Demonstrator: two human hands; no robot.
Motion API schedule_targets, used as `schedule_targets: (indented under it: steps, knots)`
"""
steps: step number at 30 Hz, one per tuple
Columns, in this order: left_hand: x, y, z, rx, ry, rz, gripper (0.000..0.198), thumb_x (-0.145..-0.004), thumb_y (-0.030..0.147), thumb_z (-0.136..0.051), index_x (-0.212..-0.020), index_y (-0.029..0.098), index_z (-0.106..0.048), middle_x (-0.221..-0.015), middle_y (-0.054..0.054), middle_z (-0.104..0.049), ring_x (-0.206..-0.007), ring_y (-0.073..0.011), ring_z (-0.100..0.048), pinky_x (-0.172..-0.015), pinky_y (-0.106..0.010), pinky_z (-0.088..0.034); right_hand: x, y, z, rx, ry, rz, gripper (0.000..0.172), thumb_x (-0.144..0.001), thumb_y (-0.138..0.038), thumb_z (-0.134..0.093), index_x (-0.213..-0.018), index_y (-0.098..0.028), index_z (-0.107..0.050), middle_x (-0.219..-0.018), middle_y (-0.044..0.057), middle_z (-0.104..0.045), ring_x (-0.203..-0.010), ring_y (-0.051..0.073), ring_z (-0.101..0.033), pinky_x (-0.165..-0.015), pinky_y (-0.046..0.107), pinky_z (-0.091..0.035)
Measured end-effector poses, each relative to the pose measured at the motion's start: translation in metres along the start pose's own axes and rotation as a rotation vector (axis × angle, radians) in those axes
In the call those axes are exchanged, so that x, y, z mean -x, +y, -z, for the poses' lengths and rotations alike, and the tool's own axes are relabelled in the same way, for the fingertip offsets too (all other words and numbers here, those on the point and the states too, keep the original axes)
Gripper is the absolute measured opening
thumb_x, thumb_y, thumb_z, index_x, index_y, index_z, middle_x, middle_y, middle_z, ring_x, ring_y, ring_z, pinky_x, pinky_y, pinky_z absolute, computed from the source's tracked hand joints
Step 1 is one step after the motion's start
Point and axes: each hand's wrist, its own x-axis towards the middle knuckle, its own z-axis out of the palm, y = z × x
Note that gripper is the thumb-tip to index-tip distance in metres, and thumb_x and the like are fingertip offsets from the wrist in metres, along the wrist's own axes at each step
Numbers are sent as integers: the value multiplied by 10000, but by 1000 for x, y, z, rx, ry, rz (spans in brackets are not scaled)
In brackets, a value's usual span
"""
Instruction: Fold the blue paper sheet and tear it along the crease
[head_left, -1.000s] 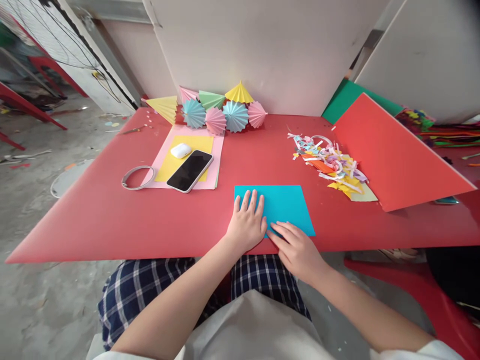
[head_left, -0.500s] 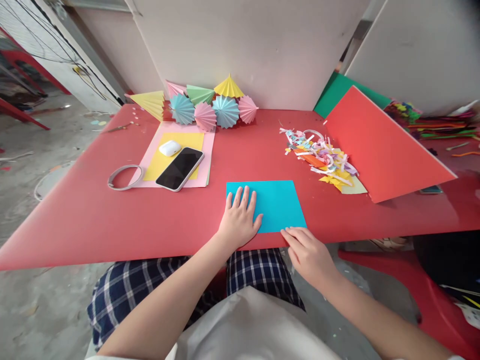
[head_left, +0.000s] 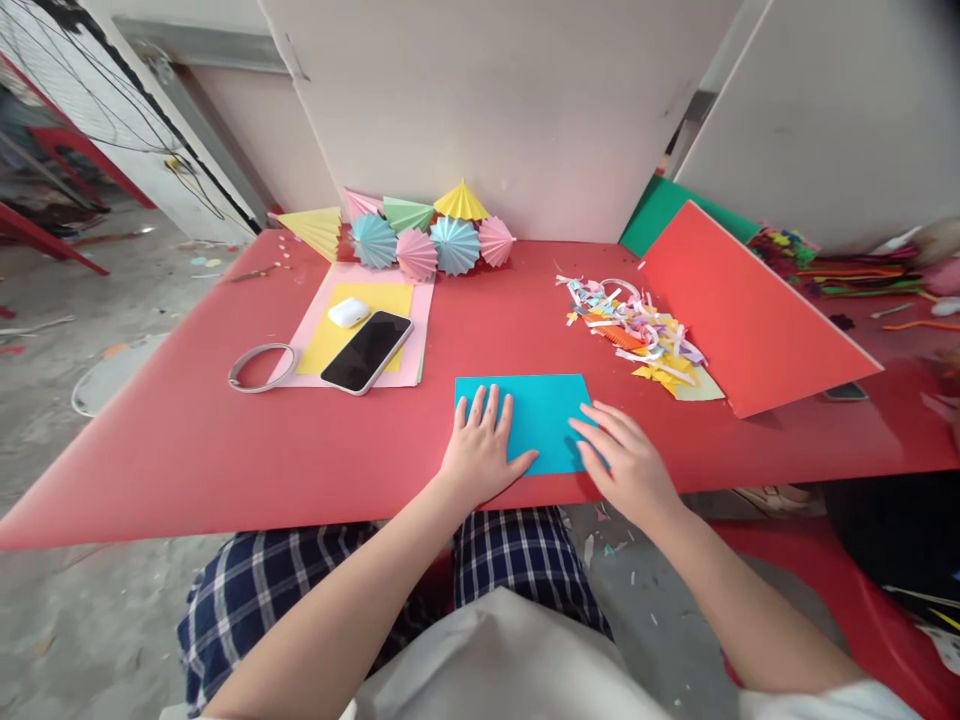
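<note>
A blue paper sheet (head_left: 544, 415) lies flat on the red table (head_left: 225, 440) near its front edge. My left hand (head_left: 484, 450) rests open on the sheet's left part, fingers spread and pressed flat. My right hand (head_left: 626, 460) lies on the sheet's right side with fingers stretched out, covering its near right corner.
A black phone (head_left: 367, 350) and white earbud case (head_left: 349, 312) sit on yellow and pink sheets at the left, beside a tape ring (head_left: 259, 365). Folded paper fans (head_left: 420, 235) line the back. Paper scraps (head_left: 637, 335) and a tilted red board (head_left: 742, 315) lie at the right.
My right hand has moved from the sheet's front right corner up onto its right side. The left hand has stayed on the sheet.
</note>
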Motion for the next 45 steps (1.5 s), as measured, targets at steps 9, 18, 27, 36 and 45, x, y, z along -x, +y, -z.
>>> schedule_targets:
  steps: [9, 18, 27, 36, 45]
  knots:
    - [1, -1, -3, 49, 45, 0, 898, -734, 749, -326, -1384, 130, -293, -1435, -195, -247, -1327, -380, -152, -1040, -552, -142, -40, -10, -57, 43, -341, -28, 636, -849, -583, -310, -1378, -229, -312, -1453, 103, -264, -1343, 276, -196, -1048, 532, -221]
    - [13, 6, 2, 57, 43, -157, 658, -854, 618, -278, -1370, 213, -325, -1451, -129, -246, -1346, -328, -129, -1049, -554, -116, -21, 8, -50, 141, -379, -38, 655, -856, -593, -254, -1407, -241, -226, -1477, 86, -188, -1355, 250, -158, -1067, 504, -179]
    - [59, 10, 13, 73, -101, -296, 777, -787, 714, -263, -1413, 260, -187, -1478, -110, -165, -1338, -355, -136, -1039, -539, -172, -22, 9, -49, 158, -393, -43, 657, -861, -591, -228, -1417, -244, -177, -1482, 78, -160, -1359, 243, -144, -1066, 504, -177]
    - [63, 14, 16, 11, -92, -248, 761, -766, 578, -533, -1400, 312, -207, -1476, -94, -183, -1330, -380, -143, -1032, -570, -204, -26, 50, -51, 215, -332, -265, 634, -875, -559, -242, -1413, -227, -186, -1448, 82, -276, -1330, 281, -234, -1014, 623, -172]
    - [90, 19, 13, 8, 215, -266, 315, -914, 168, -390, -1197, 192, -525, -1238, -47, -557, -1163, -267, -482, -923, -432, -413, 1, -9, -21, 29, -86, 83, 417, -885, -342, -423, -1245, -147, -499, -1338, 133, -457, -1298, 275, -308, -1028, 497, -293]
